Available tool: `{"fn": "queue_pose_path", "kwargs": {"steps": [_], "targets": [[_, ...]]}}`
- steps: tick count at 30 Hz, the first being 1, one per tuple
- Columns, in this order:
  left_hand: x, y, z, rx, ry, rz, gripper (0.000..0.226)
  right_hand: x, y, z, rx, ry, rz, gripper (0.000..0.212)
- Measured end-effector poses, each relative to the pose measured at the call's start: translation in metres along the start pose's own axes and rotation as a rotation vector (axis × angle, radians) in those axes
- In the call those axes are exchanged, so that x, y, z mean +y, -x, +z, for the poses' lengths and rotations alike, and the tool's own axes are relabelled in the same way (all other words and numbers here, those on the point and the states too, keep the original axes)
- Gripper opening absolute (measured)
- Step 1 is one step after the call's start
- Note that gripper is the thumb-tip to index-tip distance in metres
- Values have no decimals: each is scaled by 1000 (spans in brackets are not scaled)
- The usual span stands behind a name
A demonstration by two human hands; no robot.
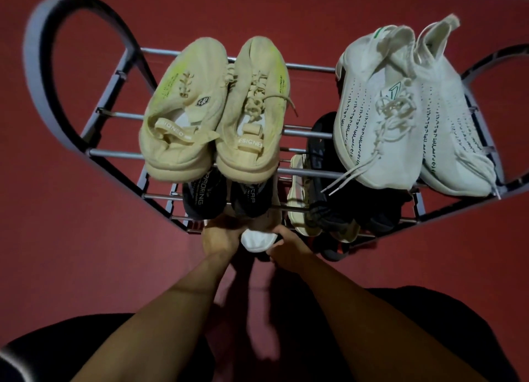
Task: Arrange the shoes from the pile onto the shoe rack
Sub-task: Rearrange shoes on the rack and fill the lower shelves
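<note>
A grey metal shoe rack (114, 154) stands on the red floor, seen from above. Its top tier carries a pair of beige sneakers (211, 109) on the left and a pair of white knit sneakers (400, 109) on the right. Black sneakers (203, 198) and dark shoes with cream soles (317, 210) sit on a lower tier. At the rack's front bottom, my left hand (220, 235) and my right hand (289, 250) both grip a white-heeled shoe (259, 240). Most of that shoe is hidden under the tiers.
The red floor (86, 253) surrounds the rack. Curved grey side frames (37, 52) rise at the rack's left and right ends. My dark-clothed knees fill the bottom corners of the view.
</note>
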State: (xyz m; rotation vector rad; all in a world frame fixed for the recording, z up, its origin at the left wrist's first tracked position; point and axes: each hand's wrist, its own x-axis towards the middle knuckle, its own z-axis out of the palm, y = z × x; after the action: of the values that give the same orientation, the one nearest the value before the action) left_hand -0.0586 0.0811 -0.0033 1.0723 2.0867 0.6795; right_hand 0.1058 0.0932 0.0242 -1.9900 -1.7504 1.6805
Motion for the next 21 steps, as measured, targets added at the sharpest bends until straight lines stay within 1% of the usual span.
{"fn": "queue_pose_path", "kwargs": {"steps": [2,3,5,7,10,12,14,17,19,21], "targets": [[-9,5,-7,38,78,-57,42,2,8,0,-86,-23,-52,36],[-13,9,-12,25,65,-100,37,4,10,1,-110,-33,-85,42],[-20,15,-19,8,27,-95,32,6,12,4,-72,8,-153,45],[-25,20,-28,33,-4,-71,33,4,13,8,-32,74,-165,40],[-33,29,-45,71,-39,-29,27,-8,26,8,53,196,-220,41],[-38,38,-59,55,-54,25,28,-13,34,1,125,183,-243,38],[-46,45,-72,17,-53,59,29,-14,38,-5,143,216,-259,40],[-58,54,-87,-28,-73,116,31,-15,46,-9,103,271,-318,47],[-64,59,-96,-42,-154,234,35,-18,50,-7,63,281,-359,51],[-67,65,-103,-47,-263,349,34,-21,55,-4,29,303,-403,53]]}}
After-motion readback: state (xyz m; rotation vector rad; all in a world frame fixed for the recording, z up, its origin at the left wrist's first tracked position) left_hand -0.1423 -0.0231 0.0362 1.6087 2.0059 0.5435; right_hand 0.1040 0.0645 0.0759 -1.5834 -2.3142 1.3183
